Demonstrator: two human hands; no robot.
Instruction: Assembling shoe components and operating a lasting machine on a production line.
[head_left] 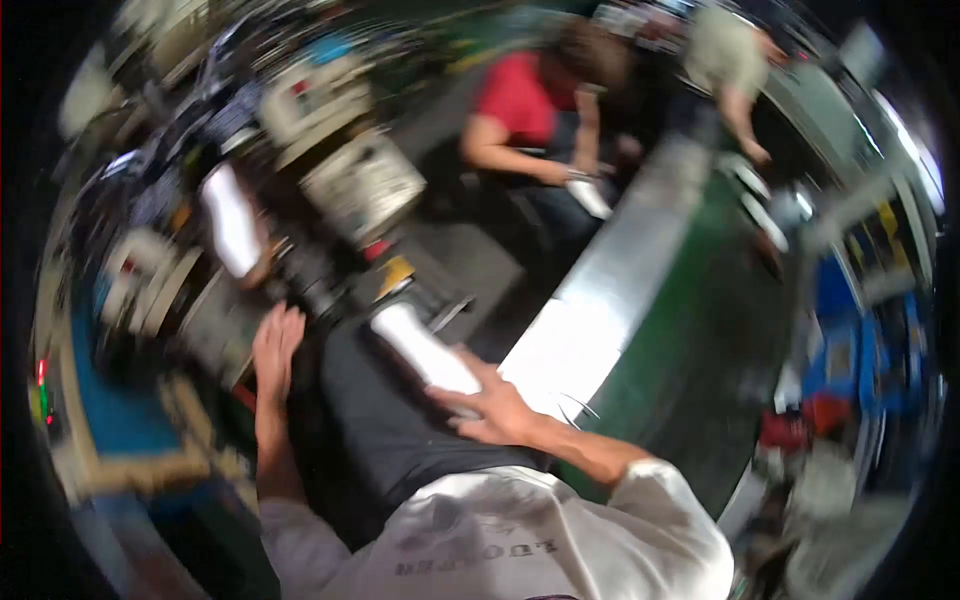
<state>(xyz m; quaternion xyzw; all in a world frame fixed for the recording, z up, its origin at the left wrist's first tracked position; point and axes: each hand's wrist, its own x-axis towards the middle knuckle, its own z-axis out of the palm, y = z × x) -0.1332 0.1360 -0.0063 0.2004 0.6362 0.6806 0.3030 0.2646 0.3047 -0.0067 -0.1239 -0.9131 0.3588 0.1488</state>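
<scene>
My right hand [490, 405] grips the near end of a white-soled shoe [425, 350] above my lap, its long white bottom facing up. Motion blurs its edges, and the side under it is dark and hard to make out. My left hand [277, 345] is beside a dark machine part [310, 280], fingers stretched out, with nothing visible in them. Just beyond that hand, a second shoe [235, 225] sits at the machine, white bottom showing and brown along its edge.
A shiny metal ledge [590, 320] runs along my right beside a green belt [665, 340]. White-soled shoes [765, 222] lie farther up the belt. A person in red [520, 100] sits ahead holding a white piece; another person [725, 60] reaches over the belt. Blue bins [840, 350] stand far right.
</scene>
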